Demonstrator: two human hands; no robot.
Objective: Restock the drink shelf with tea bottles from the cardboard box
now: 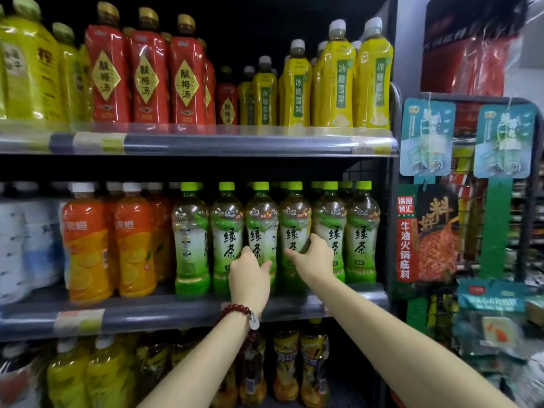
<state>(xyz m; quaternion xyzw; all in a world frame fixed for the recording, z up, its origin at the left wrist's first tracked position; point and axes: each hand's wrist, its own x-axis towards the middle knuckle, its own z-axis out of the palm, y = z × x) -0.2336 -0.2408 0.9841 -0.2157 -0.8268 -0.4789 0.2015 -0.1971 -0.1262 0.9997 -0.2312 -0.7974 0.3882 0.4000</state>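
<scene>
**Dim shop aisle, dark shelving, crowded side rack**

Grey metal shelf boards (191, 144) run across the view in tiers, one above the hands, one just below them (176, 313), each fronted by a clear plastic price strip with pale labels. The recess behind the upper tier is black and unlit; light falls from the front and glints off the plastic. To the right of the hands a dark wire mesh panel (379, 184) closes the shelf end, beside a grey upright (407, 42). Further right stands a wire rack (471, 98) hung with teal cards and red sachets on green strips. No floor or window shows.
</scene>
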